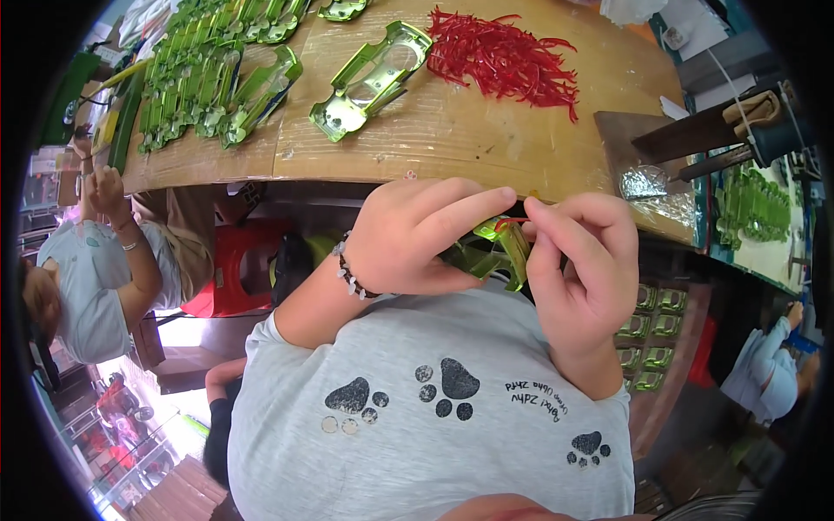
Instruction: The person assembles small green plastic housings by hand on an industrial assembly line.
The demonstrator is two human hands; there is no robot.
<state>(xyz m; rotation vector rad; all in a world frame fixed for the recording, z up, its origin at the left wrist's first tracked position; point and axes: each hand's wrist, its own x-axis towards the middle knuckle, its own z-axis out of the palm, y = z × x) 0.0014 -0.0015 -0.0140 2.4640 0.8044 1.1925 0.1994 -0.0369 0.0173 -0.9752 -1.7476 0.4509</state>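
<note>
My left hand (426,230), with a beaded bracelet at its wrist, grips a shiny green toy car body shell (514,259) in front of my chest, just off the table's near edge. Its fingers cover much of the shell. My right hand (586,269) is closed in a pinch on a thin red plastic strip (512,220), which lies against the shell's upper end. Beyond my hands, one green car shell (334,117) lies apart on the table. A heap of similar red strips (504,61) sits to its right.
The wooden table (434,156) carries rows of green shells (191,87) at the far left. A dark clamp-like fixture (695,135) stands at the right. More green parts (647,334) lie below it. A co-worker (87,286) sits at the left beside a red stool (230,269).
</note>
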